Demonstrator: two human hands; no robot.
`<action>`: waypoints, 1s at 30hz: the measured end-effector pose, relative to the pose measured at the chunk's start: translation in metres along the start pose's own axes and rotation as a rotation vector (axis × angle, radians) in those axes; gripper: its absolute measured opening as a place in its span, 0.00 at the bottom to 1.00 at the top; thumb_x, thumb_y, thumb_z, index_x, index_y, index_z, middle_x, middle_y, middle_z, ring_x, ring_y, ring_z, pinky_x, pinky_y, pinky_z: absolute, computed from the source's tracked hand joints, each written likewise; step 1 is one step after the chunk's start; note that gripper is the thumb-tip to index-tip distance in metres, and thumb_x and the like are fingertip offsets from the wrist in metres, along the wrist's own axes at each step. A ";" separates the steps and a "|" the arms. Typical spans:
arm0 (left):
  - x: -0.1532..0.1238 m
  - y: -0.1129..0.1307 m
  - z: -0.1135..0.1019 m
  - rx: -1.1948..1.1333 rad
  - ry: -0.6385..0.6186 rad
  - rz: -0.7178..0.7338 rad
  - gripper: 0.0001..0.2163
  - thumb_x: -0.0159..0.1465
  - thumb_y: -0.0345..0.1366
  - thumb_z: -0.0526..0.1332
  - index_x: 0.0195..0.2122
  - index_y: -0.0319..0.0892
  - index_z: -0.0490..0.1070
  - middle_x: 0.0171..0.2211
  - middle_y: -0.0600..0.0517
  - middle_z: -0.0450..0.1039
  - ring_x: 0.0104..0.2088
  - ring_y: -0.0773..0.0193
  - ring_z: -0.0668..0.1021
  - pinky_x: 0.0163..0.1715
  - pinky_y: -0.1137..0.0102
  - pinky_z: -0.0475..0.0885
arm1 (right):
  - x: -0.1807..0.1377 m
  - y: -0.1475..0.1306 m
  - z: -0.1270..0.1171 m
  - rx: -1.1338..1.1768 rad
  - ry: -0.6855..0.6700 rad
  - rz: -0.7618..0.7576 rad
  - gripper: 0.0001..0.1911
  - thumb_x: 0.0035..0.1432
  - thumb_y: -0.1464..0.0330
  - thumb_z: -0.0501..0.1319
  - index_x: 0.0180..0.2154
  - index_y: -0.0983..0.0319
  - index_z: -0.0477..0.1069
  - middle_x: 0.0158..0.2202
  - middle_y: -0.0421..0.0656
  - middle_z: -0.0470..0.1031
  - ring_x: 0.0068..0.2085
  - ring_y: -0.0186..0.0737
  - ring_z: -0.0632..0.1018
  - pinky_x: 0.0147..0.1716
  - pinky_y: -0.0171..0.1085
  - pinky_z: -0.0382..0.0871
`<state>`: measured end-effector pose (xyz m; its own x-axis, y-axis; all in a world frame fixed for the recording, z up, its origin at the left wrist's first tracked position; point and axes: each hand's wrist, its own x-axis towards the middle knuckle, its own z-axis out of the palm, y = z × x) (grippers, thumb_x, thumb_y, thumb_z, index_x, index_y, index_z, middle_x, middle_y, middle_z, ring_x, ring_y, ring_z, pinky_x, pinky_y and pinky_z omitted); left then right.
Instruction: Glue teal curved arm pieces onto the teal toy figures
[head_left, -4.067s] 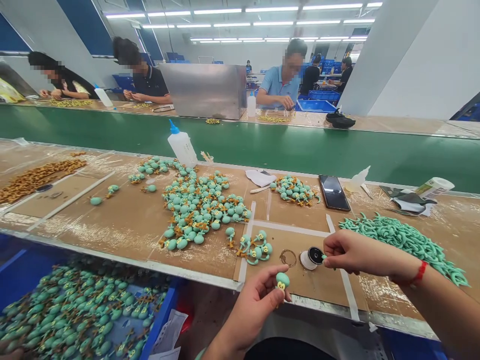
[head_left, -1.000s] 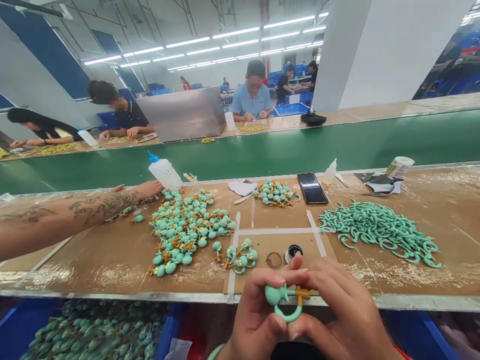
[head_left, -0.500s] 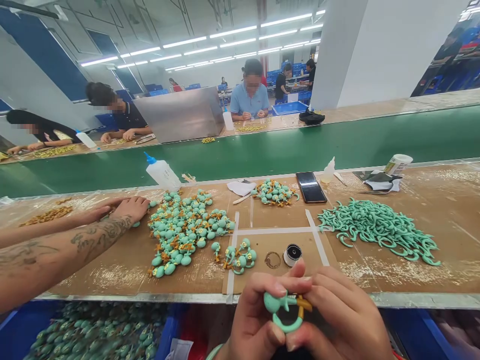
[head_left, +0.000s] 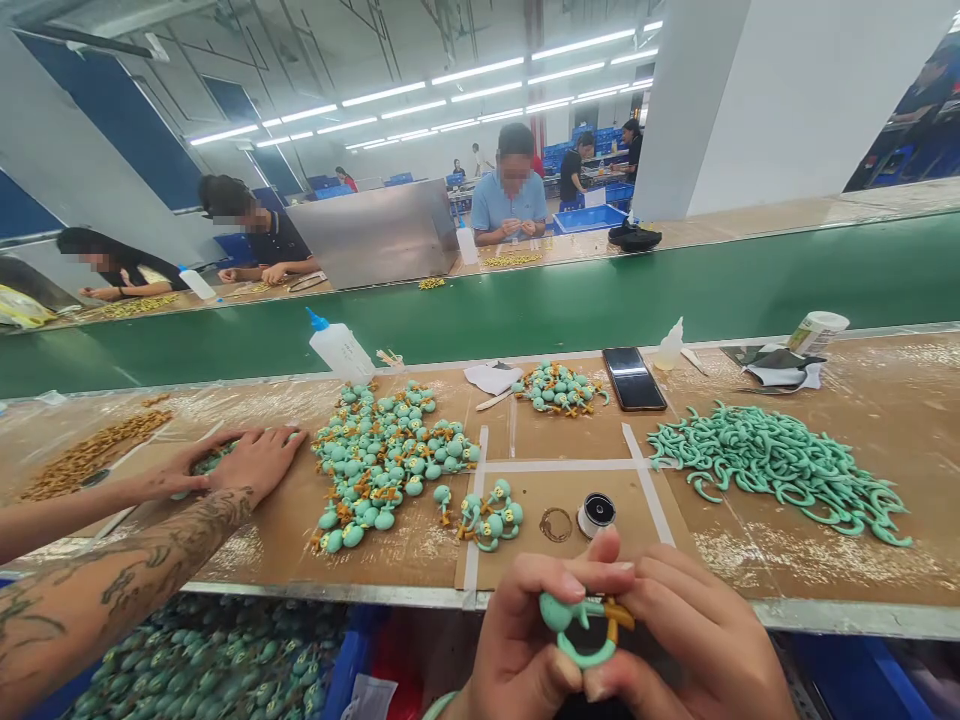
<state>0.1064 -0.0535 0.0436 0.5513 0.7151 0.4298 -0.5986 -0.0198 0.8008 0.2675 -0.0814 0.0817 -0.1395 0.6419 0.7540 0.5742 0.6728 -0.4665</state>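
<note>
Close to me, in front of the table's edge, both hands hold one small figurine (head_left: 556, 612) with a round mint-green head and an orange-brown part. A curved green piece (head_left: 589, 656) arcs below it, touching the head end and the brown part. My left hand (head_left: 517, 635) pinches the head side, fingers above and thumb below. The brown end is gripped by my right hand (head_left: 697, 635), whose thumb presses the curve from below. Several finished-looking figurines (head_left: 491, 515) lie just beyond my hands, beside a small round container (head_left: 597, 512) with a dark inside.
A heap of figurines (head_left: 390, 460) spreads to the left, and curved green pieces (head_left: 780, 470) pile up at right. A co-worker's tattooed forearm (head_left: 217, 525) reaches in from the left. A phone (head_left: 634, 378) and a white bottle (head_left: 341, 350) stand farther back. Blue bins (head_left: 352, 650) sit below.
The co-worker's hands have come nearer and now rest over a green cluster left of the heap. My view has shifted slightly left; my hands keep nearly the same hold on the figurine.
</note>
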 end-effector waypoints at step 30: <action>-0.024 -0.036 -0.011 0.136 0.111 -0.208 0.15 0.65 0.45 0.61 0.50 0.48 0.69 0.51 0.43 0.75 0.55 0.49 0.73 0.57 0.52 0.63 | -0.076 0.034 0.039 -0.024 0.136 0.163 0.18 0.63 0.53 0.58 0.41 0.61 0.74 0.35 0.45 0.81 0.34 0.43 0.83 0.31 0.31 0.79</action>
<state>0.1080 -0.0623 0.0001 0.5823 0.7859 0.2079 -0.3919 0.0473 0.9188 0.2658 -0.0926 -0.0093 0.0657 0.6848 0.7258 0.5993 0.5545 -0.5774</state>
